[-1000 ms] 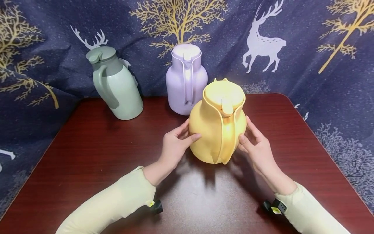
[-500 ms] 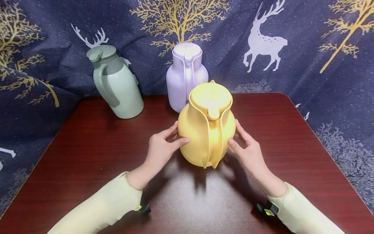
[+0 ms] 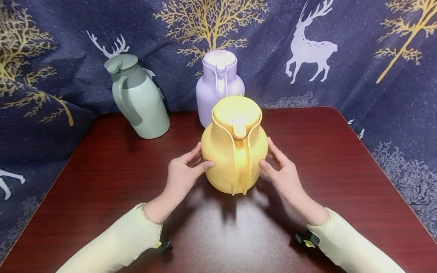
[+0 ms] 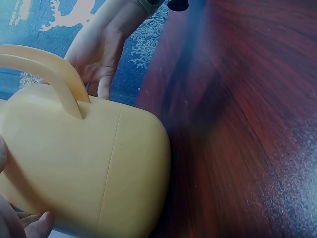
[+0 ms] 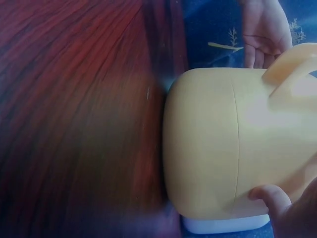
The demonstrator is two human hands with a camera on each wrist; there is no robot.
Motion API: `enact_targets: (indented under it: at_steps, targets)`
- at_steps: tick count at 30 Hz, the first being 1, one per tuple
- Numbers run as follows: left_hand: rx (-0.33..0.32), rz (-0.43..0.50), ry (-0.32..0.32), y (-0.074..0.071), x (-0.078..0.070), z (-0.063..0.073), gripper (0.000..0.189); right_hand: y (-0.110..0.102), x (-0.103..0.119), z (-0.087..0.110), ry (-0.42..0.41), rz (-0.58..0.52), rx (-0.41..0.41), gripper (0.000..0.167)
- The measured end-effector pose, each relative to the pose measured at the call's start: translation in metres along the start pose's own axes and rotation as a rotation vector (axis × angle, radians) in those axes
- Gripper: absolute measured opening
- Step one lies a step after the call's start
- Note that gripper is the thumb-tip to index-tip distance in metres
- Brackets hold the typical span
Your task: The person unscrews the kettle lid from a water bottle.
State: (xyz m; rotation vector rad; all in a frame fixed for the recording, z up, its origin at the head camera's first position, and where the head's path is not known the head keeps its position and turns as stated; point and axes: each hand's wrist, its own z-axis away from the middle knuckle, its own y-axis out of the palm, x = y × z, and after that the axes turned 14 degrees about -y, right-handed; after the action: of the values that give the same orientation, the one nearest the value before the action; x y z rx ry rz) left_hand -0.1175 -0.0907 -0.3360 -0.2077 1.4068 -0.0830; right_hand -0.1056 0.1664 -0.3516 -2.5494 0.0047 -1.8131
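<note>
A yellow thermos jug (image 3: 218,163) stands upright near the middle of the table, its handle turned toward me. My left hand (image 3: 181,172) holds its left side, thumb in front and fingers reaching behind. On the opposite side, my right hand (image 3: 285,178) grips the body the same way, lower than the lid. Both wrist views show the jug's rounded base (image 4: 141,163) right at the tabletop; in the right wrist view a thumb (image 5: 272,196) lies against the jug's body (image 5: 203,144). Fingers behind the jug are partly hidden in the head view.
Behind the yellow jug stands a lilac thermos jug (image 3: 206,94), partly covered by it. A pale green thermos jug (image 3: 146,106) is at the back left of the dark red wooden table (image 3: 102,182). A blue cloth (image 3: 266,22) with deer and trees hangs behind.
Both hands have moved the yellow jug to the left and slightly toward me, so it now overlaps the lilac jug more. Its handle has turned to face me more directly.
</note>
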Motion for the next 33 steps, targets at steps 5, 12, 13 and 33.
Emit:
enact_targets:
  at_steps: [5, 12, 13, 33]
  targets:
    - [-0.015, 0.011, -0.012, -0.005, 0.001, 0.002, 0.065, 0.005, -0.001, -0.002, 0.012, 0.025, 0.025, 0.068]
    - [-0.025, 0.029, -0.023, -0.01, 0.001, 0.001, 0.065, 0.011, -0.001, -0.005, 0.032, 0.008, 0.053, 0.069]
    - [-0.028, 0.033, -0.024, -0.011, 0.002, 0.0, 0.065, 0.012, -0.001, -0.006, 0.035, 0.009, 0.06, 0.07]
    - [-0.005, 0.015, -0.04, -0.021, -0.001, -0.013, 0.065, 0.022, -0.006, -0.02, 0.056, -0.079, 0.075, 0.071]
